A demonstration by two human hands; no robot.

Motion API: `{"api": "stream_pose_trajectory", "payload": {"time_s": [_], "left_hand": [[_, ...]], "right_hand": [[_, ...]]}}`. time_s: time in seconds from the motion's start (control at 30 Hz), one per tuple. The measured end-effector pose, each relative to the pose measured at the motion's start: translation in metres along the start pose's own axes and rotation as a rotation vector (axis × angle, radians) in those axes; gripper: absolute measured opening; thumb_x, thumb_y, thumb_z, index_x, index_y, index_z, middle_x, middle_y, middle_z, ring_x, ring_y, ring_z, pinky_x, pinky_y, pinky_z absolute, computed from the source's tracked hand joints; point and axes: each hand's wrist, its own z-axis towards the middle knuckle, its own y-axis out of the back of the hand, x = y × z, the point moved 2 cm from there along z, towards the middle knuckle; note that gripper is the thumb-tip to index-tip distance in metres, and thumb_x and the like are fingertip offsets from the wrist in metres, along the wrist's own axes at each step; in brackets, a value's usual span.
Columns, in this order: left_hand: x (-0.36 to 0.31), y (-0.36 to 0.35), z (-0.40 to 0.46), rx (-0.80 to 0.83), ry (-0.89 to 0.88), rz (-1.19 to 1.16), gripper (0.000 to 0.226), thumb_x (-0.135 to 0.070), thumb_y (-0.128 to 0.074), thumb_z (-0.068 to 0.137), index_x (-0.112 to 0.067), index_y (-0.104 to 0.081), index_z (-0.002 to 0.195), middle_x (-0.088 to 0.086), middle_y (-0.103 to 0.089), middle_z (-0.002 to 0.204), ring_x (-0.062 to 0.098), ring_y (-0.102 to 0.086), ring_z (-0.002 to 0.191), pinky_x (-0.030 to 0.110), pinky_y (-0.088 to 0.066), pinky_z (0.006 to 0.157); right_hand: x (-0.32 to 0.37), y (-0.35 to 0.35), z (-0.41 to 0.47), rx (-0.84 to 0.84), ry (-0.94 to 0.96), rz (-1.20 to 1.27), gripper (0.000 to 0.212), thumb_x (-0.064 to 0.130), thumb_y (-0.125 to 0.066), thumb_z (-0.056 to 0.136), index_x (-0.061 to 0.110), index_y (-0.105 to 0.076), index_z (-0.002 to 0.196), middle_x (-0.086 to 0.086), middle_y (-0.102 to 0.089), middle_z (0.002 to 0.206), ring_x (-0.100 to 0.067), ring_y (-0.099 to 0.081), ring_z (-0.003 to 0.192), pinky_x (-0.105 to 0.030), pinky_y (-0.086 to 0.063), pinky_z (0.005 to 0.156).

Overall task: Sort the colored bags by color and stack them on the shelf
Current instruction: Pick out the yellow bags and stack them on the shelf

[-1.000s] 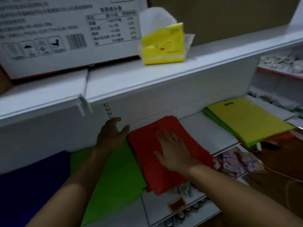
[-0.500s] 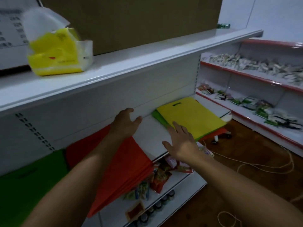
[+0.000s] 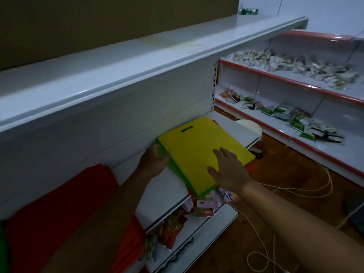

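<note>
Two hands at work, one head view, dim light.

Item 1: yellow bag point(image 3: 201, 152), flat, cut-out handle slot toward 12 o'clock, topmost on a small pile lying on the white shelf point(image 3: 163, 192). Pile sits at centre of view, its near corner overhanging the shelf's front edge.

Item 2: green bag point(image 3: 173, 167), directly beneath the yellow one; only its edge strip shows along the 9 o'clock and 6 o'clock sides.

Item 3: red material under the pile, visible as slivers at 1 o'clock and 4 o'clock of the yellow bag; whether one bag or several cannot be told.

Item 4: red bag stack point(image 3: 59, 209), at 8 o'clock of the pile, well apart from it, on the same shelf level and draped over its front edge. A green patch shows at the frame's far 8 o'clock edge.

Item 5: left hand point(image 3: 152, 162), at the pile's 9 o'clock edge, fingers curled against the green edge; fingertips hidden, so whether they clamp it cannot be told.

Item 6: right hand point(image 3: 229, 171), palm down on the yellow bag's near 5 o'clock corner, fingers spread and straight, pressing flat, gripping nothing.

Item 7: snack packets point(image 3: 204, 203), loose on the lower shelf, below the pile at 6 o'clock.

Item 8: cord point(image 3: 307, 191) trailing over the brown floor at 4 o'clock.

Item 9: red-trimmed shelving point(image 3: 295, 83) at 2 o'clock, holding scattered small packets.
</note>
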Motion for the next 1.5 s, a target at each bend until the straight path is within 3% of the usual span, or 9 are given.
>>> {"api": "stream_pose_trajectory", "payload": {"time_s": [0.17,0.4,0.63,0.77,0.97,1.23,1.3,1.4,1.5], "left_hand": [[0.000,-0.039,0.031,0.024,0.154,-0.056,0.069,-0.037,-0.059,0.092,-0.010,-0.029,0.148,0.013,-0.035,0.151,0.030,-0.039,0.135,0.045,-0.038,0.108],[0.001,-0.073,0.053,-0.008,0.302,-0.181,0.067,-0.036,-0.060,0.092,-0.012,-0.032,0.148,0.009,-0.036,0.151,0.029,-0.041,0.133,0.041,-0.039,0.107],[0.008,-0.071,0.061,-0.153,0.381,-0.337,0.068,-0.024,-0.065,0.090,-0.009,-0.031,0.147,0.014,-0.042,0.145,0.035,-0.052,0.118,0.045,-0.048,0.092],[0.014,-0.068,0.062,-0.223,0.483,-0.461,0.076,-0.021,-0.068,0.088,-0.012,-0.024,0.150,0.017,-0.037,0.148,0.037,-0.051,0.119,0.047,-0.049,0.092],[0.013,-0.068,0.061,-0.226,0.527,-0.580,0.055,-0.016,-0.073,0.083,-0.002,-0.050,0.131,0.020,-0.058,0.127,0.037,-0.061,0.102,0.052,-0.051,0.089],[0.012,-0.058,0.054,-0.188,0.590,-0.694,0.051,-0.015,-0.074,0.081,-0.001,-0.057,0.127,0.020,-0.060,0.123,0.038,-0.059,0.106,0.050,-0.047,0.089],[0.012,-0.056,0.053,-0.191,0.563,-0.650,0.047,-0.015,-0.074,0.080,-0.002,-0.060,0.123,0.019,-0.063,0.114,0.036,-0.061,0.099,0.051,-0.049,0.090],[0.010,-0.056,0.051,-0.202,0.531,-0.599,0.045,-0.015,-0.074,0.081,-0.004,-0.061,0.122,0.017,-0.066,0.110,0.035,-0.064,0.094,0.053,-0.051,0.089],[0.008,-0.054,0.050,-0.210,0.479,-0.529,0.048,-0.015,-0.073,0.081,-0.005,-0.058,0.127,0.018,-0.064,0.117,0.036,-0.064,0.096,0.054,-0.051,0.089]], "right_hand": [[-0.041,-0.002,0.060,0.058,0.030,-0.002,0.073,0.048,-0.046,0.099,0.019,-0.009,0.155,-0.005,-0.004,0.163,-0.031,-0.005,0.149,-0.050,-0.025,0.115],[-0.083,-0.009,0.110,0.110,-0.020,-0.086,0.080,0.060,-0.038,0.097,0.024,0.004,0.155,-0.012,0.006,0.162,-0.031,0.004,0.150,-0.049,-0.010,0.119],[-0.069,-0.007,0.110,0.081,0.123,-0.091,0.069,0.054,-0.042,0.097,0.021,-0.017,0.153,-0.006,-0.025,0.156,-0.031,-0.022,0.142,-0.046,-0.026,0.114],[-0.074,-0.001,0.115,0.094,0.060,-0.069,0.072,0.055,-0.041,0.097,0.021,-0.013,0.154,-0.010,-0.013,0.161,-0.034,-0.014,0.146,-0.049,-0.022,0.116],[-0.075,-0.001,0.115,0.091,0.063,-0.042,0.070,0.054,-0.044,0.097,0.022,-0.018,0.153,-0.003,-0.026,0.157,-0.032,-0.014,0.146,-0.050,-0.016,0.117],[-0.075,-0.005,0.117,0.096,0.082,0.310,0.064,0.034,-0.057,0.095,0.020,-0.029,0.150,-0.004,-0.028,0.153,-0.031,-0.051,0.120,-0.045,-0.050,0.089],[-0.077,-0.008,0.118,0.096,0.071,0.270,0.063,0.036,-0.056,0.095,0.019,-0.028,0.150,-0.004,-0.027,0.155,-0.032,-0.043,0.129,-0.047,-0.044,0.098],[-0.078,-0.009,0.117,0.066,0.072,0.108,0.062,0.039,-0.053,0.095,0.021,-0.029,0.149,-0.003,-0.032,0.154,-0.030,-0.019,0.143,-0.047,-0.022,0.114],[-0.074,-0.009,0.117,0.081,0.111,0.115,0.062,0.034,-0.055,0.095,0.019,-0.029,0.150,-0.003,-0.031,0.154,-0.029,-0.024,0.142,-0.046,-0.027,0.114]]}}
